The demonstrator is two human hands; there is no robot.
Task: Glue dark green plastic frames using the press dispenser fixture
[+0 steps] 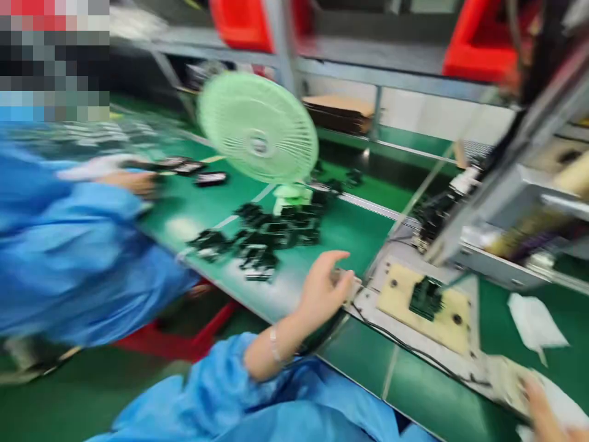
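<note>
1. Head view, the only one I have, and it is blurred. My left hand [322,288] sits just below frame centre, loosely open with the thumb raised. Its fingertips [344,281] touch the near corner of the grey fixture base [368,301].
2. At 3 o'clock from that hand, a tan plate [442,307] lies on the base. A black part [426,298] is seated in its middle.
3. My right hand [545,414] shows only in part at 5 o'clock of the frame, against a pale box [506,380]. I cannot tell whether it is open or closed.
4. A white cloth [534,319] lies on the green table [414,387] at 3 o'clock from the plate.
5. At 10 o'clock from my left hand, a pile of black parts [262,236] lies on the green belt [354,227]. A pale green fan [257,126] stands just behind it.
6. At 9 o'clock of the frame, a co-worker in a blue sleeve [69,245] has a hand [133,181] on the belt, near more black parts [209,178].
</note>
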